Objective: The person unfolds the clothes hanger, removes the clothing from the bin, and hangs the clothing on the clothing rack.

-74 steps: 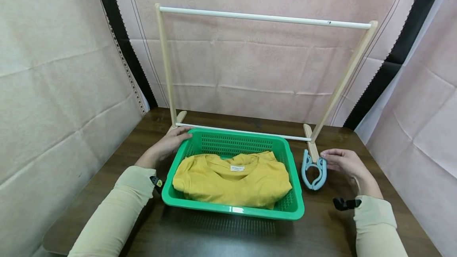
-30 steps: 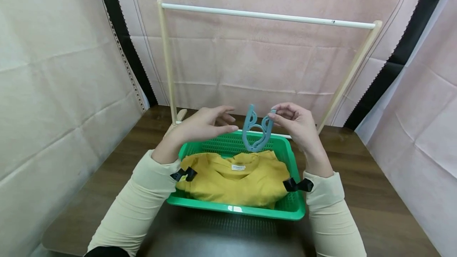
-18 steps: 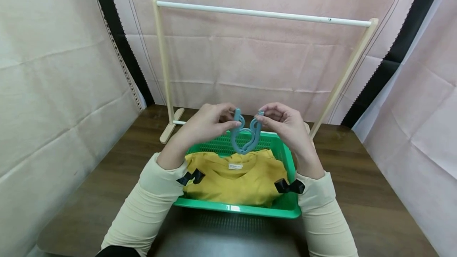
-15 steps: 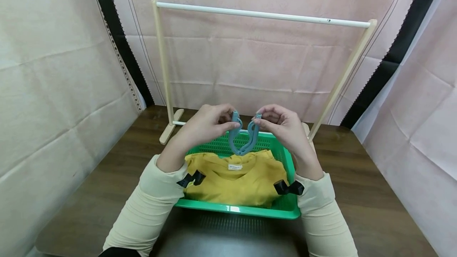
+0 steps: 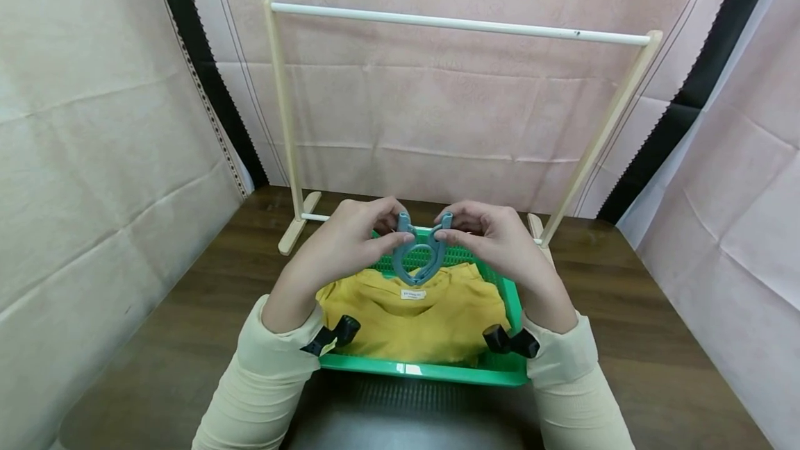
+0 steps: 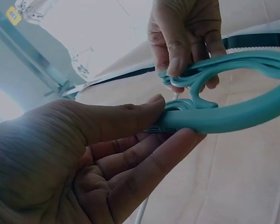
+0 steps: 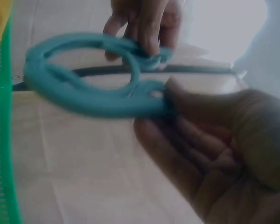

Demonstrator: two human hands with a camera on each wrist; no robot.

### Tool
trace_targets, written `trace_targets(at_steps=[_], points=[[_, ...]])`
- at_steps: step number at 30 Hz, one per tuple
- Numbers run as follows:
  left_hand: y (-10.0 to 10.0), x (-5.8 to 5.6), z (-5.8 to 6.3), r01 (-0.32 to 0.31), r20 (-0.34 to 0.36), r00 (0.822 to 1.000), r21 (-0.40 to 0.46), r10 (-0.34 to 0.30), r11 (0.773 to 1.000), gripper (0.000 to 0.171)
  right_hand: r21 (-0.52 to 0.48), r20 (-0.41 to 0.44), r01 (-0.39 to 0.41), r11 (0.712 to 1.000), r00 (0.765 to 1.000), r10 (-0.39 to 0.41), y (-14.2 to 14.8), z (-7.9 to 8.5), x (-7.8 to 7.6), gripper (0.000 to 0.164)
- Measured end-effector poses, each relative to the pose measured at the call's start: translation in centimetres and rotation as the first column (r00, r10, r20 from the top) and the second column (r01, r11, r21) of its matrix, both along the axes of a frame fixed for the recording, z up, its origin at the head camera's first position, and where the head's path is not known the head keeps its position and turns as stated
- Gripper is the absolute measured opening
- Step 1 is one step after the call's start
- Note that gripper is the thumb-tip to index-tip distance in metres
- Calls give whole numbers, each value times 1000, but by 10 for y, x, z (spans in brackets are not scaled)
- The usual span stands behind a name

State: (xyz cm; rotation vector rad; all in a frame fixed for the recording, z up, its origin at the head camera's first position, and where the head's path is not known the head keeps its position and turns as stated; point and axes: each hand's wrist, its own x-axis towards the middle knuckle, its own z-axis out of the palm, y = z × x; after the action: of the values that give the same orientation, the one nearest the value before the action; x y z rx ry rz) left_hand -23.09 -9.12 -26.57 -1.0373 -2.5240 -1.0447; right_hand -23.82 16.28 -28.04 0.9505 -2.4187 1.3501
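Observation:
A blue folding clothes hanger (image 5: 420, 279), folded into a U shape, is held in the air above the basket. My left hand (image 5: 350, 242) pinches the end of one arm between thumb and fingers. My right hand (image 5: 500, 238) pinches the end of the other arm the same way. Up close in the left wrist view, the hanger (image 6: 245, 112) shows its curved inner hook piece between the two arms. The right wrist view is blurred, but the hanger (image 7: 84, 105) appears there with both hands on it. Below, a yellow shirt (image 5: 412, 328) lies folded with its collar label showing.
The green basket (image 5: 425, 371) around the shirt stands on the brown wooden table (image 5: 625, 339). Behind it rises a wooden rack with a white top bar (image 5: 462, 23) and feet (image 5: 300, 224) on the table. Pale cloth (image 5: 462, 110) hangs at the back and sides.
The hanger has gone from the table at the right to above the basket in my right hand. My left hand has left the basket rim and grasped the hanger's other arm. Both hands have since lowered slightly.

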Motion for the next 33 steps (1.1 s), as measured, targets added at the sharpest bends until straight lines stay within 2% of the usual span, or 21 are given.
trace_targets(at_steps=[4, 8, 14, 22, 30, 33], points=[[-3, 2, 1, 12, 8, 1000, 11, -12, 1000, 12, 25, -84, 87, 996, 993, -85, -9, 5, 14, 14], [-5, 1, 2, 15, 19, 1000, 24, -16, 1000, 12, 28, -105, 145, 989, 984, -141, -17, 10, 24, 12], [-5, 0, 1, 41, 18, 999, 48, -41, 998, 12, 50, -143, 193, 980, 972, -184, -22, 13, 27, 11], [-1, -4, -2, 41, 38, 998, 42, -43, 998, 13, 90, -154, 171, 981, 976, -156, -17, 9, 10, 13], [-4, -8, -4, 8, -39, 999, 60, -6, 998, 10, 58, -139, 63, 996, 989, -54, -11, 7, 1, 13], [-4, -8, -3, 8, -44, 999, 59, -5, 998, 12, 70, -128, 37, 997, 991, -28, -9, 6, 0, 12]])
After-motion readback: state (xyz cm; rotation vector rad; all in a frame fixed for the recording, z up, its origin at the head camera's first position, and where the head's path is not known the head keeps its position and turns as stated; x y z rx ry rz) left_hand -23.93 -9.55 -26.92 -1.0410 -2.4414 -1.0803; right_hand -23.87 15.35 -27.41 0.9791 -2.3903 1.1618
